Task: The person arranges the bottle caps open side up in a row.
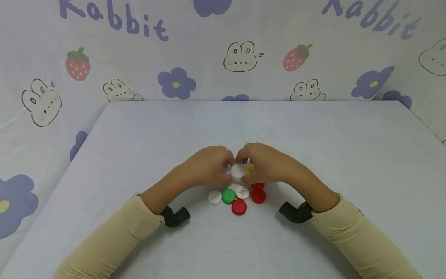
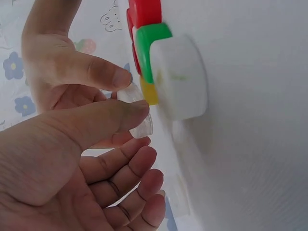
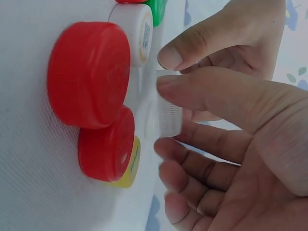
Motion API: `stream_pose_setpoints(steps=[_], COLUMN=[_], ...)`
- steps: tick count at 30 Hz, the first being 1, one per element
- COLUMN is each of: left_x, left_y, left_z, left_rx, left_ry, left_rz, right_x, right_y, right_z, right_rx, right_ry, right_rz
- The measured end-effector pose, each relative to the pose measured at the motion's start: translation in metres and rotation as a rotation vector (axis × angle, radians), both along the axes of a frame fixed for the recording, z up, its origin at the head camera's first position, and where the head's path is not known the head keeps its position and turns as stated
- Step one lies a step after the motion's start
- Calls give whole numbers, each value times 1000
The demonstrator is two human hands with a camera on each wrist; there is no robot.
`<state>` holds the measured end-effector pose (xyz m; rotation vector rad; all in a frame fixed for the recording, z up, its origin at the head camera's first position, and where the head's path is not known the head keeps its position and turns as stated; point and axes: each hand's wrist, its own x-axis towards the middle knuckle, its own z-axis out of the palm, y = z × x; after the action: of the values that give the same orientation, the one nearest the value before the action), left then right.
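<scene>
Both hands meet over a group of bottle caps. A whitish, see-through bottle cap (image 3: 169, 118) with a ridged side is pinched between them. My left hand (image 1: 210, 166) grips its left side with thumb and fingers, and my right hand (image 1: 270, 162) holds the right side the same way. In the left wrist view this cap (image 2: 140, 126) is tilted, both thumbs at its edge. Just in front lie a white cap (image 1: 215, 197), a green cap (image 1: 229, 196), a white printed cap (image 1: 242, 192) and a red cap (image 1: 239, 207). The right hand partly hides a yellow cap (image 1: 250, 169).
Two more red caps, one (image 1: 258, 196) in plain sight and another (image 1: 258, 185) half covered, lie below the right hand. Dark wrist mounts, left (image 1: 175, 217) and right (image 1: 296, 212), hang low over the white table (image 1: 223, 248). A printed cloth (image 1: 205, 50) hangs behind.
</scene>
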<state>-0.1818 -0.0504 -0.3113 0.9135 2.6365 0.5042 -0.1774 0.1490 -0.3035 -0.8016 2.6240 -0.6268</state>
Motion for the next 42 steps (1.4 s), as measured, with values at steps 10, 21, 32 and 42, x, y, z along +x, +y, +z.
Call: stream_pose_setpoints(steps=[10, 21, 32, 42], left_x=[-5, -2, 3, 1], left_y=[-5, 1, 7, 6], left_z=[4, 4, 4, 1], left_rx=[62, 87, 43, 110], left_ry=[6, 91, 337, 303], left_rz=[20, 83, 132, 100], right_x=[-5, -8, -14, -22], right_y=[5, 11, 10, 16], right_z=[-1, -2, -2, -9], right_rx=[-153, -286, -410, -476], right_ry=[5, 28, -113, -243], right_rz=[-78, -91, -158, -221])
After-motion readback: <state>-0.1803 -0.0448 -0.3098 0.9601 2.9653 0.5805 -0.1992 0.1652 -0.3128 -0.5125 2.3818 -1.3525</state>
